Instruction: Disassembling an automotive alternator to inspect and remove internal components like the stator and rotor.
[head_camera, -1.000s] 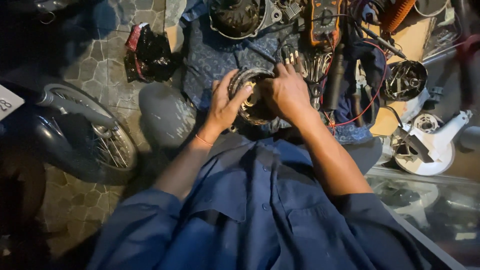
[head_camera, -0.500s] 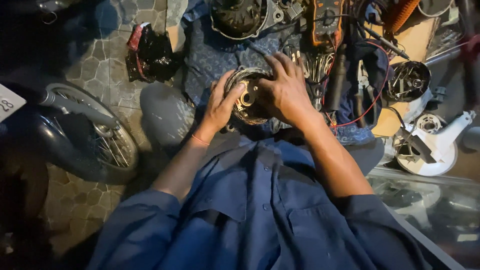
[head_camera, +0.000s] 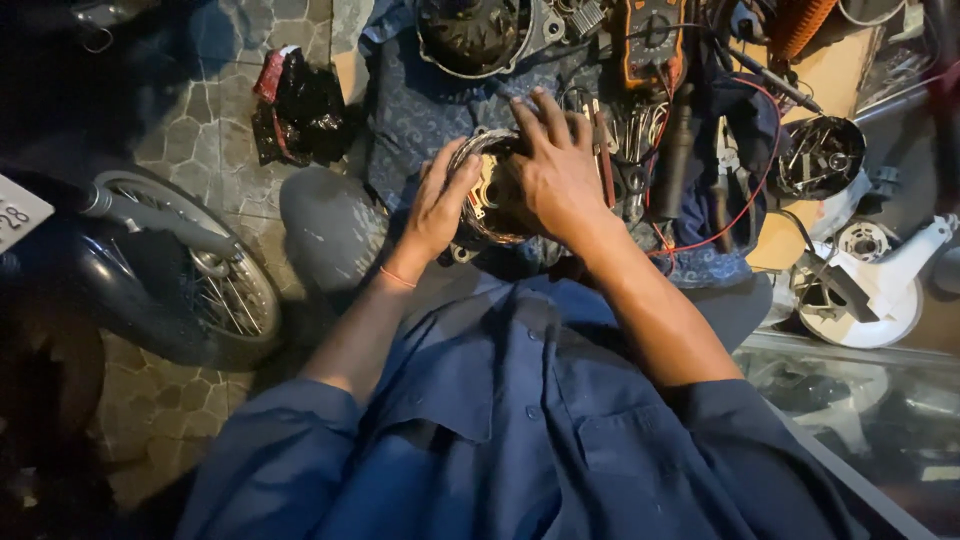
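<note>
Here, seen from above, a person in a dark blue work shirt (head_camera: 520, 430) sits over a patterned blue cloth (head_camera: 440, 110) spread on a tiled floor (head_camera: 200, 140). Both hands grip a round metal engine part (head_camera: 487, 195), ring-shaped with copper-coloured pieces inside, held just above the cloth in front of the person's chest. The left hand (head_camera: 440, 205) cups the part's left rim, fingers curled together against its edge. The right hand (head_camera: 550, 170) lies over the part's right side and top, fingers spread and pressed down on it. Just right of the hands, hand tools (head_camera: 640, 150) lie on the cloth, with a red wire (head_camera: 745, 200) looping past them. An orange multimeter (head_camera: 650, 40) sits beyond, near a dark round engine casing (head_camera: 475, 35). A motorbike wheel (head_camera: 200, 290) stands at the far left, and a white plastic cover (head_camera: 875, 285) lies at the right.
</note>
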